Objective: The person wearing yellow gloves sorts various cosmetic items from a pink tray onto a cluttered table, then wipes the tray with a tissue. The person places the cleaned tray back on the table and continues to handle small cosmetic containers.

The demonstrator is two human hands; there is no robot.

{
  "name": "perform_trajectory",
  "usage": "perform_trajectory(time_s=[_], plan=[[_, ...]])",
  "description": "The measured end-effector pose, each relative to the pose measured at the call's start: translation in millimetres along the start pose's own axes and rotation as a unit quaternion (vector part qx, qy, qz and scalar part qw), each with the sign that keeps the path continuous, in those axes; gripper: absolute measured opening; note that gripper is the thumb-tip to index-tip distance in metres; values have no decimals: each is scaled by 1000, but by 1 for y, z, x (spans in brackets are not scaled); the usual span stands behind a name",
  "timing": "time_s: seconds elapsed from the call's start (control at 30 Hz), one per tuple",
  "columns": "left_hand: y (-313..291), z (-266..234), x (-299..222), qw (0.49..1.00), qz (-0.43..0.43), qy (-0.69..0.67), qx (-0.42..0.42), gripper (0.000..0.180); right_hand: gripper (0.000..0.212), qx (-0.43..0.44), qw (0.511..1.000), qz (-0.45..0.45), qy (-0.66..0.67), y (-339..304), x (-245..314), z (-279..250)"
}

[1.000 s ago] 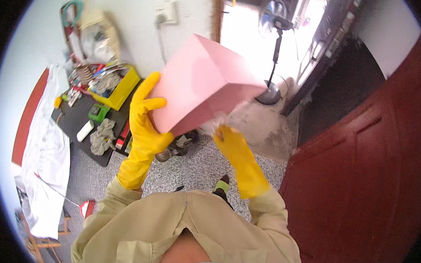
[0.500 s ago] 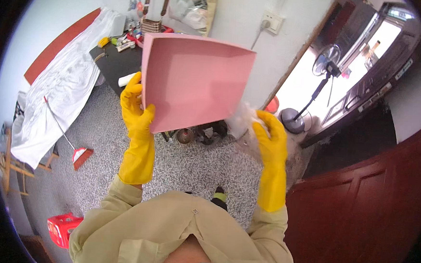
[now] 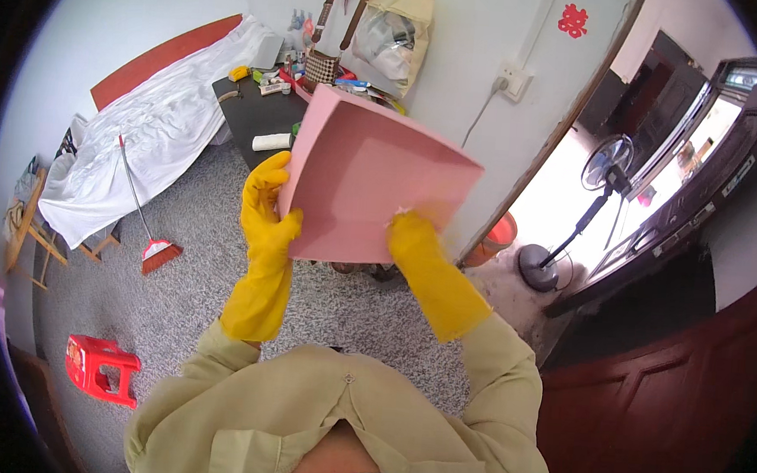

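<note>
Gripping a pink box (image 3: 373, 188) at chest height, a person in yellow rubber gloves holds it tilted above the speckled floor (image 3: 193, 294). The left hand (image 3: 267, 208) clasps the box's left edge, fingers curled round it; the right hand (image 3: 413, 239) presses against its lower right face. A red-headed broom (image 3: 141, 213) lies beside a white-draped bed (image 3: 150, 140).

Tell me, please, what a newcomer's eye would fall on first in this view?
The pink square tub, held up at centre, catches the eye: the yellow-gloved left hand grips its left edge, the right hand presses its inner face. Beyond lie a white-sheeted bed and a red stool lower left.
</note>
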State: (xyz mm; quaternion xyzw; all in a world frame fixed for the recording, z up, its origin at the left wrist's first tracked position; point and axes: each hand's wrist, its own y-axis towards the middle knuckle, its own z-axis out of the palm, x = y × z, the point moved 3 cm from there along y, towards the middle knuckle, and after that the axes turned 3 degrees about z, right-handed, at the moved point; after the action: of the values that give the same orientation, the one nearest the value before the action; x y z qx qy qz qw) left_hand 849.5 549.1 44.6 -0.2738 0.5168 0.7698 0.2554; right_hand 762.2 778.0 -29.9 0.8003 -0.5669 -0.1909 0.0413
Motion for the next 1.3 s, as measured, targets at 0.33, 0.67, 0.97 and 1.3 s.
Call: perform_trajectory(time_s=[0.33, 0.67, 0.97, 1.3], plan=[[-33, 73, 19, 971, -151, -175, 59, 57, 24, -465, 820, 93, 321, -14, -71, -71], [-54, 93, 30, 958, -219, -170, 74, 61, 17, -184, 755, 90, 622, -25, -102, -47], [-53, 100, 37, 939, -266, -186, 110, 63, 25, -278, 948, -34, 151, -20, -45, -60], [-48, 96, 51, 943, -249, -169, 139, 64, 23, -226, 951, 22, 210, 4, -46, -95]])
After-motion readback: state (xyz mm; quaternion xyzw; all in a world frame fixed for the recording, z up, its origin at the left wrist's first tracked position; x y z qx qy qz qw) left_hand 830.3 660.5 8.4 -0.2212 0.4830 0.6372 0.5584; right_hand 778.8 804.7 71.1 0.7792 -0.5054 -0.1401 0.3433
